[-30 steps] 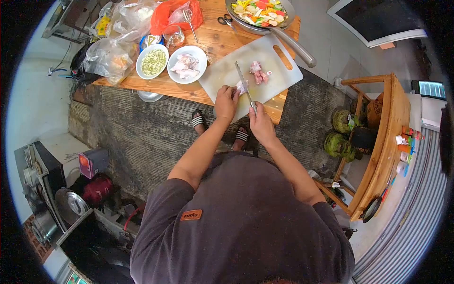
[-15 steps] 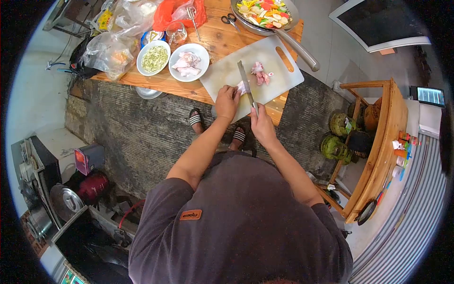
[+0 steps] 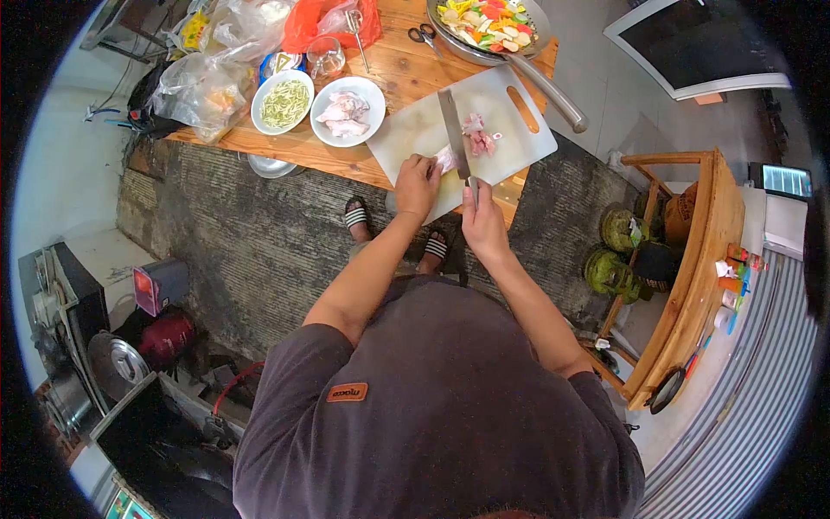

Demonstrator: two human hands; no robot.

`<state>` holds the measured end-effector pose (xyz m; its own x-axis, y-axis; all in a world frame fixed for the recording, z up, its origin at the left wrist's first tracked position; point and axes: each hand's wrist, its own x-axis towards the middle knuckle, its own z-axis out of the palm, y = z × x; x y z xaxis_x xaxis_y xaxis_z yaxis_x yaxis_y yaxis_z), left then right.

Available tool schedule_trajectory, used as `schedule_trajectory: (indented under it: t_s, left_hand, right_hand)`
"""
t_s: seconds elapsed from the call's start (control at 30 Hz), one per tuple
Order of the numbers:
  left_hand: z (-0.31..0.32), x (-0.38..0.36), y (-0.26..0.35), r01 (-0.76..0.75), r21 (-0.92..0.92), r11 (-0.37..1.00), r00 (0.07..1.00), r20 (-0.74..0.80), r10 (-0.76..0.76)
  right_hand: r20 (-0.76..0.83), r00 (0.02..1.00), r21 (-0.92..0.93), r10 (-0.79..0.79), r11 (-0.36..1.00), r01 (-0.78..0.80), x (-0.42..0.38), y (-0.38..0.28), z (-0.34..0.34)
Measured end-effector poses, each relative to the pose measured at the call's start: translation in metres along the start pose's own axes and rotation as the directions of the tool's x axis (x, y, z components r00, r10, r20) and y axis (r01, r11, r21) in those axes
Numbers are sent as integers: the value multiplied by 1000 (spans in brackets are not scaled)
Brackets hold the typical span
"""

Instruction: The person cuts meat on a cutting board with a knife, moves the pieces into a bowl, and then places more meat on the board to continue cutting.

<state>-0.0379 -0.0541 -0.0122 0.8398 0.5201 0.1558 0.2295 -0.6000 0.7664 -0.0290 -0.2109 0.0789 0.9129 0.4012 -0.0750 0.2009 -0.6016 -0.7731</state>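
My right hand (image 3: 483, 214) is wrapped round the handle of a cleaver (image 3: 454, 134). The blade points away from me over the white cutting board (image 3: 521, 154), its broad side partly showing. To the blade's left, my left hand (image 3: 417, 184) pins a pale piece of raw meat (image 3: 445, 159) with closed fingers, right beside the blade. Several chopped pink meat pieces (image 3: 481, 138) lie on the board to the right of the blade. A white bowl of raw meat (image 3: 347, 112) stands left of the board.
Beside the meat bowl is a bowl of green-and-white shreds (image 3: 284, 102). Scissors (image 3: 424, 36) and a pan (image 3: 542, 30) of sliced vegetables sit at the back; the pan's handle (image 3: 553, 99) juts past the table's right edge. Plastic bags (image 3: 201, 91) crowd the left. A wooden rack (image 3: 692, 285) stands right.
The cleaver has rolled in my right hand, so more of its broad side shows, and its tip has shifted slightly. My left hand stays on the meat piece.
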Motion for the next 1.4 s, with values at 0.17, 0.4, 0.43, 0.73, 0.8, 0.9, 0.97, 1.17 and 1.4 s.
schedule_trajectory:
  t_s: [0.17,0.4,0.43,0.73,0.8,0.9,0.97,1.17,1.4]
  left_hand:
    - [-2,-1,4,10,-20,1000,1000,-15,-10]
    - [0,-2,6,37,-7,999,999,11,-37]
    - [0,0,7,34,-21,999,999,5,-34]
    - [0,1,4,-12,16,1000,1000,12,12]
    - [0,1,4,-7,24,1000,1000,22,7]
    - [0,2,4,7,42,999,999,33,-9]
    - [1,3,3,23,50,998,999,35,-25]
    - [0,2,2,20,22,1000,1000,20,-20]
    - [-5,5,3,55,-3,999,997,56,-54]
  right_hand:
    - [-92,992,17,-84,996,86,2,-26,-9]
    - [57,993,-238,105,967,-89,0,23,31]
    - [51,993,-237,105,967,-90,0,23,33]
    - [73,985,-260,159,956,-135,3,15,33]
    - [107,970,-248,220,950,-188,5,11,29]
    - [88,981,-168,171,974,-155,13,13,25]
    - [107,974,-145,200,972,-183,18,14,18]
    - [61,980,-29,191,982,-189,10,-2,4]
    - [75,980,-10,183,983,-183,11,12,13]
